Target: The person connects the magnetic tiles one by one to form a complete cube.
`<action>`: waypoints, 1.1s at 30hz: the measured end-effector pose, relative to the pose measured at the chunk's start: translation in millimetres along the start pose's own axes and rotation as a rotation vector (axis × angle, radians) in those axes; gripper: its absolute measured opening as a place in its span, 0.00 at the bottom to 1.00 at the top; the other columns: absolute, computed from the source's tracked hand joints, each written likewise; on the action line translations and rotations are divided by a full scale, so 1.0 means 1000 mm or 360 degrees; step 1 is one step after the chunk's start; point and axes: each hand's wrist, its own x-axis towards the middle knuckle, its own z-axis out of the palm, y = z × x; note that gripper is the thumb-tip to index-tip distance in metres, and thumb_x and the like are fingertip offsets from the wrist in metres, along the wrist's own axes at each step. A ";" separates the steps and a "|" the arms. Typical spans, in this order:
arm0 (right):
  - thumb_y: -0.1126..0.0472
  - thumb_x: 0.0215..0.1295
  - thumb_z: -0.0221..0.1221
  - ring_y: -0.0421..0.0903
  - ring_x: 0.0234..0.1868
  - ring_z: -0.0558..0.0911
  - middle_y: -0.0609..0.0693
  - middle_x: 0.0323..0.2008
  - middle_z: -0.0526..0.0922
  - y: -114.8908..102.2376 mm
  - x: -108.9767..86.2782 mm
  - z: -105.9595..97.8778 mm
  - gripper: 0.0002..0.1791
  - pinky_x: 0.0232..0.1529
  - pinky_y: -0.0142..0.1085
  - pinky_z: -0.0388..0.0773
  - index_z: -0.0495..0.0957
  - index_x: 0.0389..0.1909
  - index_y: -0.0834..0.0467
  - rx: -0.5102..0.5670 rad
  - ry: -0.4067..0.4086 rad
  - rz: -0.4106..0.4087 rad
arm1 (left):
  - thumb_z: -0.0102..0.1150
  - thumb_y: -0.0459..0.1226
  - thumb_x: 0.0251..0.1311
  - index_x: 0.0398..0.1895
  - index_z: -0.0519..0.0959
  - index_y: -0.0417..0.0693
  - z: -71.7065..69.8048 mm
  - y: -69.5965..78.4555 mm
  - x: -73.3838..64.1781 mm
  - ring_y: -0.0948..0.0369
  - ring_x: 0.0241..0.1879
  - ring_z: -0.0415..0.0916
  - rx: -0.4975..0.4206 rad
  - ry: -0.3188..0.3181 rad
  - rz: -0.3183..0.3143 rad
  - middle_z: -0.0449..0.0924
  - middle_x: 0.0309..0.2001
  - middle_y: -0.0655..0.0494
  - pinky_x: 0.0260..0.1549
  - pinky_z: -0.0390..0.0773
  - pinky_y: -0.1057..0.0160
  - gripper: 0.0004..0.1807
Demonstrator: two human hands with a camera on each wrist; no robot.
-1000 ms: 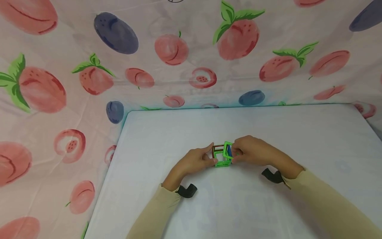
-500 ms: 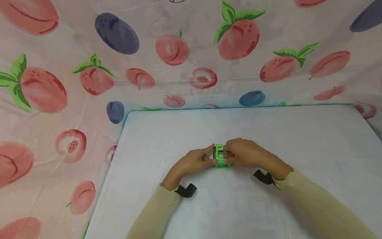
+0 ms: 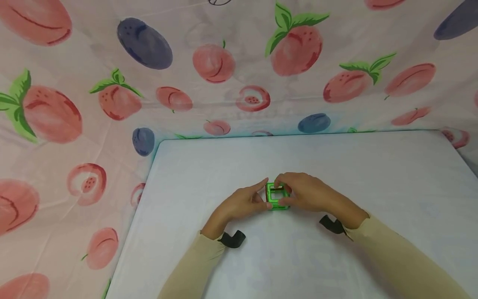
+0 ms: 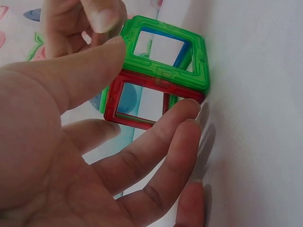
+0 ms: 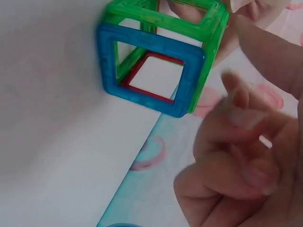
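A cube of magnetic tiles point(image 3: 277, 206), built from see-through square frames, stands on the white table. A red tile point(image 4: 161, 84) forms its left side, a green tile point(image 4: 200, 59) its front, and a blue tile point(image 5: 109, 61) its right side. Another green tile lies over the top. My left hand point(image 3: 242, 202) holds the cube's left side, thumb at the front corner and index finger at the back. From the right, my right hand point(image 3: 308, 192) pinches the top green tile between thumb and index finger. Its other fingers point(image 5: 218, 175) are curled beside the cube.
The white table point(image 3: 354, 166) spreads around the hands. Behind it and along the left hangs a pink cloth point(image 3: 224, 25) printed with fruit. A black piece point(image 3: 233, 239) sits at the left cuff, with a similar black piece point(image 3: 331, 224) at the right cuff.
My right hand has moved left with the green tile, which was tilted upright and now lies flat over the cube's top. My left hand has stayed in place.
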 end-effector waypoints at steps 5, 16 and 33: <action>0.44 0.52 0.77 0.41 0.37 0.75 0.47 0.38 0.79 0.005 -0.002 0.000 0.44 0.36 0.37 0.75 0.73 0.69 0.56 -0.0057 0.0082 0.0131 | 0.66 0.51 0.66 0.81 0.57 0.59 0.001 0.000 0.001 0.67 0.36 0.78 0.0028 0.0027 0.0021 0.84 0.35 0.64 0.47 0.75 0.61 0.44; 0.44 0.56 0.74 0.39 0.31 0.70 0.45 0.31 0.75 0.014 -0.006 0.007 0.41 0.30 0.32 0.67 0.76 0.67 0.60 -0.0022 0.0080 0.0058 | 0.66 0.50 0.67 0.79 0.62 0.57 0.002 0.000 0.003 0.67 0.34 0.77 0.0050 0.0080 0.0041 0.83 0.35 0.61 0.44 0.75 0.63 0.40; 0.47 0.56 0.75 0.38 0.28 0.67 0.46 0.30 0.74 0.022 -0.008 0.012 0.43 0.28 0.30 0.64 0.73 0.70 0.61 0.0056 0.0116 -0.0019 | 0.65 0.49 0.67 0.79 0.62 0.55 0.001 0.000 0.002 0.67 0.34 0.77 0.0048 0.0070 0.0048 0.83 0.36 0.61 0.44 0.75 0.63 0.39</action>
